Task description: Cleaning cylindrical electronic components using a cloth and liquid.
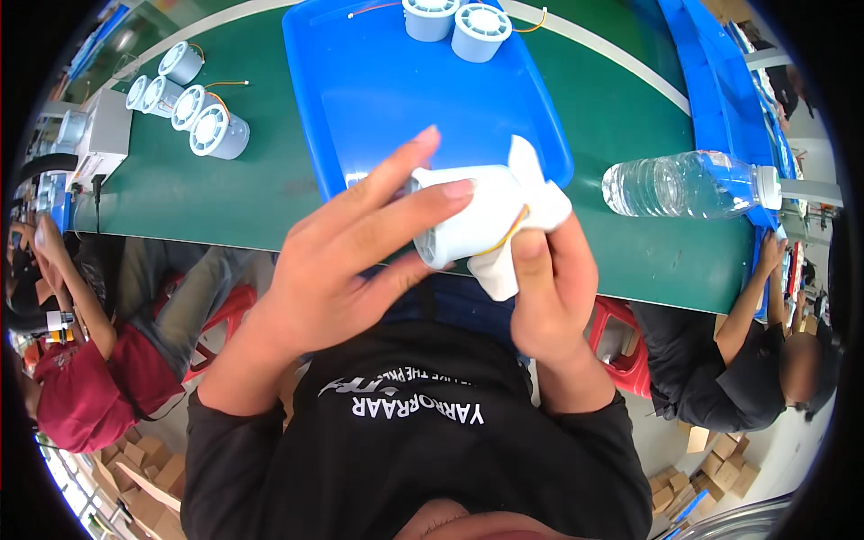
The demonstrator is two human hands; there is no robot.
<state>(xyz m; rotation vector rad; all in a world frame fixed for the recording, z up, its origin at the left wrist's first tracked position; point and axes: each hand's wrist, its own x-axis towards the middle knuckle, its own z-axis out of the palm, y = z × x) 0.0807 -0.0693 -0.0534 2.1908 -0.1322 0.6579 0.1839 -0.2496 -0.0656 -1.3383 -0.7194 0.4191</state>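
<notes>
A pale cylindrical fan unit (477, 209) lies sideways between my hands, above the near edge of the blue tray. My left hand (337, 261) grips it by its left end, fingers over the top and thumb beneath. In my right hand (556, 292) is a white cloth (545, 205), pinched against the unit's right end and hanging down below it. A thin yellow-orange wire (506, 234) runs along the unit's side near the cloth. Part of that right end is hidden by the cloth and fingers.
The blue tray (396, 99) holds similar fan units (481, 34) at its far end. More wired fan units (220, 132) stand left on the green table (261, 184). A clear plastic bottle (679, 184) lies at right by blue bins (720, 85). People sit on both sides.
</notes>
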